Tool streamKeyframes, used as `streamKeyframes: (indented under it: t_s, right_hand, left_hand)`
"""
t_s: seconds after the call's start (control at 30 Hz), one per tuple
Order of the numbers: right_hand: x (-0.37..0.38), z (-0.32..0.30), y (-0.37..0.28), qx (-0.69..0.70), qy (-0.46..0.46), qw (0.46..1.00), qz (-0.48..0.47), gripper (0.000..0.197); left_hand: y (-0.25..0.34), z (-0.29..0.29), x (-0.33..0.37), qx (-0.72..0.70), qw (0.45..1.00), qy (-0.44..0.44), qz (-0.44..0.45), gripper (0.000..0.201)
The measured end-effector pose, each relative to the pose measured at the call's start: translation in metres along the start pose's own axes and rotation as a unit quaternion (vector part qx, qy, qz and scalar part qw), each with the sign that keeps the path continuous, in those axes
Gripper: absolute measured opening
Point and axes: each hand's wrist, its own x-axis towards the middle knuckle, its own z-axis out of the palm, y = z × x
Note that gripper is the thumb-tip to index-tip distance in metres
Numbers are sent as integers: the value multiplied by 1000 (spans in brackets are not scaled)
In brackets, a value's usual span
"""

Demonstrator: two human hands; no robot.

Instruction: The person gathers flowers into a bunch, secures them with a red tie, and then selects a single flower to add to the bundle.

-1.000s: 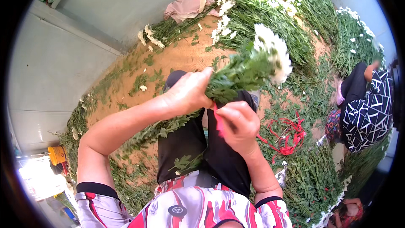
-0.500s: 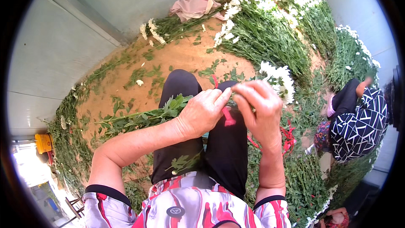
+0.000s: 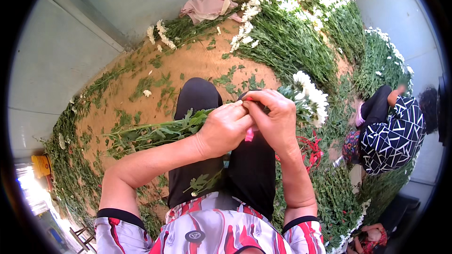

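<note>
A bunch of white chrysanthemums lies across my knees, its blooms to the right and its leafy stems out to the left. My left hand is closed around the stems at mid-length. Close against it, my right hand has its thumb and fingers pinched together at a red-pink tie strip. One end of the strip hangs below the fingers, and a bit of red shows above them. Where the strip passes around the stems is hidden by my hands. A loose leafy sprig rests on my lap.
Large heaps of cut chrysanthemums lie ahead and right. Red strips are piled by my right forearm. A person in a black-and-white top sits at right; another shows lower right. A pink cloth lies by the wall.
My right hand has moved left and slightly down, closing up against my left hand. The pink end of the strip has shifted a little left. The view has turned slightly.
</note>
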Motion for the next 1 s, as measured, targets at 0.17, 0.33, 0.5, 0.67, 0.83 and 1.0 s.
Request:
streamKeyframes:
  t_s: [0.17, 0.33, 0.5, 0.67, 0.83, 1.0]
  right_hand:
    - [-16, 5, 11, 197, 27, 975, 94, 10]
    - [-21, 2, 17, 247, 27, 962, 115, 10]
    - [-21, 0, 27, 195, -8, 981, 2, 12]
    - [-24, 0, 38, 195, -18, 978, -73, 13]
    - [-32, 2, 37, 262, 4, 964, -51, 16]
    - [-33, 4, 28, 235, 20, 972, 11, 20]
  left_hand:
    - [3, -15, -3, -243, 955, -13, -170, 14]
    - [-5, -16, 1, -407, 836, 12, -369, 10]
    - [-15, -15, 5, -484, 762, 11, -430, 11]
    - [-27, -17, 10, -477, 800, -57, -360, 15]
    - [-40, -17, 15, -438, 845, -179, -251, 19]
    - [-46, -16, 15, -500, 771, -186, -348, 21]
